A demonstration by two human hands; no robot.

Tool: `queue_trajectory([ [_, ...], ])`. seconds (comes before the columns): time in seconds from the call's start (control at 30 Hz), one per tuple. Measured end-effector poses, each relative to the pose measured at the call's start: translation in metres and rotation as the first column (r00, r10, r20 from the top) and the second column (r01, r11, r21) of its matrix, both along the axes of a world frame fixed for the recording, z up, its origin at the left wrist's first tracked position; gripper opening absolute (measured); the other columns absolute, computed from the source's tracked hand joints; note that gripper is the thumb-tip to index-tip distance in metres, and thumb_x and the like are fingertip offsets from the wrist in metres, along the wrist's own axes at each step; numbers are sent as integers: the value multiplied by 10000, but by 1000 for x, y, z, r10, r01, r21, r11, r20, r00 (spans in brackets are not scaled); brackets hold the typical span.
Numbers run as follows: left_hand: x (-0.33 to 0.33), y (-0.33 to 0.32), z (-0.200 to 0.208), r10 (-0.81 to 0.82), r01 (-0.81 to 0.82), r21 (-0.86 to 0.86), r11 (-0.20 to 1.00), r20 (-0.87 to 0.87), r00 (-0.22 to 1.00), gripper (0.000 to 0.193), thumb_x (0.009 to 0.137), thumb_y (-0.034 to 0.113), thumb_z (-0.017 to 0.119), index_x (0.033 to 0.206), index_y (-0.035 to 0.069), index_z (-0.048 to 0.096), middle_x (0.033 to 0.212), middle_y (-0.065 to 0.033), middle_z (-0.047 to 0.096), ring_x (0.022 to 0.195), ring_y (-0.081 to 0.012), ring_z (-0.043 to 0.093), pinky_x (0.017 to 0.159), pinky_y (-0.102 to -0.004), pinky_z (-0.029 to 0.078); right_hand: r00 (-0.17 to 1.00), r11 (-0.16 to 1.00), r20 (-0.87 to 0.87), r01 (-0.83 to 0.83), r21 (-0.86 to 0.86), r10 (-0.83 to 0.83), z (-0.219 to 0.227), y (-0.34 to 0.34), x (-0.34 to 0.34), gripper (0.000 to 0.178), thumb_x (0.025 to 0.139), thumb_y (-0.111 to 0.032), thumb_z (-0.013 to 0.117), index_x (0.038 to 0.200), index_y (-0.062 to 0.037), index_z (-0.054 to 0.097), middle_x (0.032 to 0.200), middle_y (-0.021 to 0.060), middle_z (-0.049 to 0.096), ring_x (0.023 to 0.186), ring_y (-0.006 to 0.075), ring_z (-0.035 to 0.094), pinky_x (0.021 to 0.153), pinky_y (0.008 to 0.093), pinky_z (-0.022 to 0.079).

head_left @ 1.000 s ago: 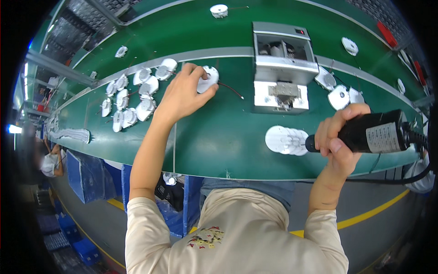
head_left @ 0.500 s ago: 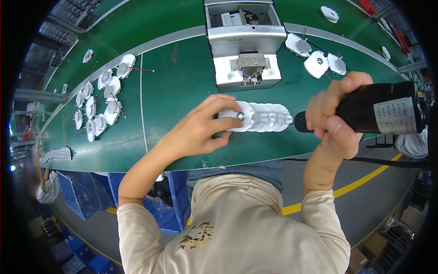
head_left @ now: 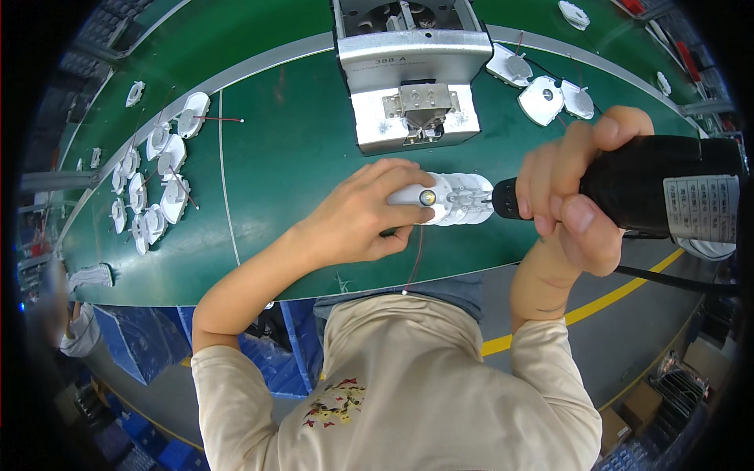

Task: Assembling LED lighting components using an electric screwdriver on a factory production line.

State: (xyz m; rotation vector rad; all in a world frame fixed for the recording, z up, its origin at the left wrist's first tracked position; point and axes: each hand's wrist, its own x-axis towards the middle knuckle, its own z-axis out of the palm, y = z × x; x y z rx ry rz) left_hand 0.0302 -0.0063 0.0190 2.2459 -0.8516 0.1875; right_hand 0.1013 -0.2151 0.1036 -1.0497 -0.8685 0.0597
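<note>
My left hand (head_left: 367, 210) is closed on the left end of a white plastic housing (head_left: 441, 209), thumb and fingers around it. A small round spot with a yellowish centre shows on it between my fingertips. More white plastic pieces (head_left: 473, 213) overlap in a short row to its right; their exact number is hard to tell. A thin dark red wire (head_left: 416, 263) runs from under my left hand to the table's near edge. My right hand (head_left: 580, 192) grips a black electric screwdriver (head_left: 648, 182), held level, its nose pointing left, close to the row's right end.
Behind the row stands a silver metal machine (head_left: 412, 59). Several white housings with wires (head_left: 174, 196) lie at left, and a few more (head_left: 542, 100) at back right. Blue bins (head_left: 133, 341) stand below the table edge. Another person's sleeve (head_left: 81, 334) shows far left.
The view has shifted slightly. The screwdriver's nose is closer to the row of white pieces. The red wire now hangs plainly toward the near edge, and the yellowish spot shows between my left fingers.
</note>
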Motion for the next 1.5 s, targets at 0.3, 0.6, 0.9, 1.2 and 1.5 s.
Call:
queue_trajectory([
  [0.3, 1, -9, -5, 0, 1, -14, 1000, 26, 1000, 188, 681, 90, 711, 848, 89, 626, 1110, -90, 550, 1005, -279, 537, 826, -396, 427, 993, 998, 102, 63, 29, -66, 13, 40, 25, 501, 825, -67, 446, 1315, -42, 345, 669, 36, 419, 479, 123, 428, 502, 303, 414],
  [0.6, -14, 0, -6, 46, -46, -19, 999, -23, 999, 212, 663, 68, 724, 842, 90, 613, 1078, -89, 538, 1036, -294, 533, 801, -407, 431, 986, 993, 112, 117, 29, -120, 15, 77, 29, 447, 794, -22, 456, 1233, -15, 376, 643, 55, 443, 444, 136, 427, 484, 317, 430],
  [0.9, -18, -1, -16, 94, -93, -107, 990, 8, 996, 219, 643, 75, 746, 835, 96, 642, 1076, -74, 544, 1047, -282, 549, 792, -397, 437, 995, 994, 3, 99, -56, -99, 5, 62, 11, 447, 757, -34, 477, 1196, -27, 396, 630, 47, 441, 407, 117, 409, 421, 282, 392],
  [1.2, -19, -2, -18, 119, -111, -141, 984, 43, 992, 144, 647, 78, 701, 774, 92, 635, 1046, -53, 561, 982, -249, 545, 781, -373, 422, 997, 992, -42, 58, -108, -63, -13, 49, -12, 443, 747, -32, 531, 1155, -45, 359, 595, 44, 437, 398, 122, 418, 423, 283, 392],
  [1.5, -22, -4, -19, 150, -142, -145, 979, 48, 988, 153, 630, 81, 697, 769, 94, 635, 999, -53, 562, 928, -250, 564, 787, -379, 442, 990, 971, 129, 84, -226, -56, -24, 46, -10, 430, 731, 0, 588, 1093, -48, 361, 596, 56, 447, 408, 123, 413, 402, 281, 396],
])
